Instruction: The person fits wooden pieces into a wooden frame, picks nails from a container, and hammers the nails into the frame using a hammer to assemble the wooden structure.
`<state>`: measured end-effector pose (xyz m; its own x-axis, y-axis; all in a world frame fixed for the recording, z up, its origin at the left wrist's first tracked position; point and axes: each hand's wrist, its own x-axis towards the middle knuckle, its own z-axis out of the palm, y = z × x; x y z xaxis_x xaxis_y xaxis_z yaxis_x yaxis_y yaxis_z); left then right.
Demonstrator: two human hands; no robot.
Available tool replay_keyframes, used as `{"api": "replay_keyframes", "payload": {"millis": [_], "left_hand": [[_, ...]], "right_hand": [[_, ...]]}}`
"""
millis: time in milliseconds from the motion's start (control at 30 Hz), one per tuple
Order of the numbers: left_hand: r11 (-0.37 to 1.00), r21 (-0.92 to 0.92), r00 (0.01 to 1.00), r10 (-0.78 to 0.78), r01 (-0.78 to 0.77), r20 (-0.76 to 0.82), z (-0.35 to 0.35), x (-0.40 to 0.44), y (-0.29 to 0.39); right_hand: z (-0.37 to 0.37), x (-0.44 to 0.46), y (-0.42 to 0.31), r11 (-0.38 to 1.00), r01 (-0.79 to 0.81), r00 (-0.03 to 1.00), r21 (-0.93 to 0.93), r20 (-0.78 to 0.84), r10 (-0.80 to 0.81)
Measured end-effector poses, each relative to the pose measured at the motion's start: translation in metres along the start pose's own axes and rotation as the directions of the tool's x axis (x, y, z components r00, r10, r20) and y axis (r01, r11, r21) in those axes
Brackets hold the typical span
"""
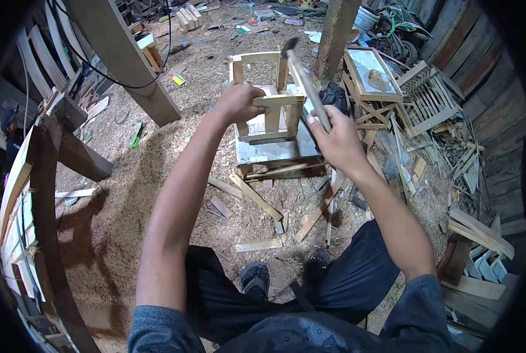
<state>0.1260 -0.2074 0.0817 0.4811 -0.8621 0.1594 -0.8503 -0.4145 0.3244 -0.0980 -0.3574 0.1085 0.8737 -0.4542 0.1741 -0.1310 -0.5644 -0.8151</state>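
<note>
A small wooden frame (272,123), like a stool without its seat, stands upright on a low worktable (275,152) in front of me. My left hand (239,102) grips the frame's near left top corner, fingers wrapped over the rail. My right hand (333,134) is closed around the handle of a hammer (308,83), beside the frame's right side. The hammer slants up and away to the left, its dark head raised over the far right corner of the frame. The far legs are partly hidden behind the near rail.
Wood offcuts (255,197) and shavings cover the floor around my feet. Posts (130,65) stand left and right of the worktable. On the right are a framed wooden panel (373,73), a slatted piece (430,100) and scrap piles. Curved boards (19,206) lean at left.
</note>
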Motion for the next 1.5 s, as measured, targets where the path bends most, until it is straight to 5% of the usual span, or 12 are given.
{"api": "replay_keyframes", "payload": {"millis": [100,167,333,400,433,500,667,800,1033,1167,1367,1500], "left_hand": [[1.000,0.025,1.000,-0.010,0.010,-0.019,0.000,-0.001,0.003],[1.000,0.020,0.999,-0.016,0.017,-0.029,0.001,-0.001,0.002],[0.999,-0.002,0.991,0.038,-0.039,-0.127,0.008,-0.001,-0.007],[0.999,-0.053,0.999,-0.004,0.002,-0.043,0.005,0.000,-0.006],[0.999,-0.051,0.999,0.002,-0.005,-0.042,0.004,0.000,-0.005],[0.998,-0.055,0.998,0.029,-0.032,-0.061,0.005,-0.003,-0.005],[0.991,0.034,0.980,0.133,-0.130,-0.147,0.013,-0.003,-0.014],[0.994,0.060,0.995,0.089,-0.086,-0.046,0.008,0.001,-0.010],[0.997,0.071,0.999,0.042,-0.043,0.017,0.003,-0.002,-0.003],[0.981,0.109,0.976,0.176,-0.163,-0.127,0.015,-0.008,-0.009],[0.964,0.183,0.950,0.232,-0.195,-0.208,0.026,-0.032,0.003],[0.940,0.227,0.912,0.311,-0.254,-0.266,0.051,-0.068,0.010]], "right_hand": [[0.011,0.011,0.014,0.990,0.064,0.998,-0.127,-0.017,-0.066],[0.021,0.014,0.017,0.988,0.123,0.992,0.089,-0.047,-0.120],[0.017,0.012,-0.011,0.990,-0.060,0.998,0.131,0.020,0.058],[0.018,0.022,0.005,0.978,0.209,0.969,-0.014,-0.132,-0.209],[0.013,0.022,0.008,0.978,0.207,0.968,-0.014,-0.139,-0.207],[0.003,0.022,0.006,0.919,-0.142,0.982,0.369,0.169,0.083],[-0.006,-0.028,-0.031,0.810,-0.189,0.981,0.556,0.149,0.127],[-0.022,-0.047,-0.044,0.752,-0.148,0.989,0.642,0.089,0.118],[-0.027,-0.025,-0.019,0.780,-0.303,0.952,0.547,0.203,0.227],[-0.009,-0.003,0.012,0.942,-0.116,0.990,0.314,0.109,0.086],[-0.026,0.009,0.013,0.897,-0.314,0.948,0.312,0.159,0.276],[-0.048,-0.012,-0.002,0.777,-0.401,0.916,0.485,0.232,0.328]]}}
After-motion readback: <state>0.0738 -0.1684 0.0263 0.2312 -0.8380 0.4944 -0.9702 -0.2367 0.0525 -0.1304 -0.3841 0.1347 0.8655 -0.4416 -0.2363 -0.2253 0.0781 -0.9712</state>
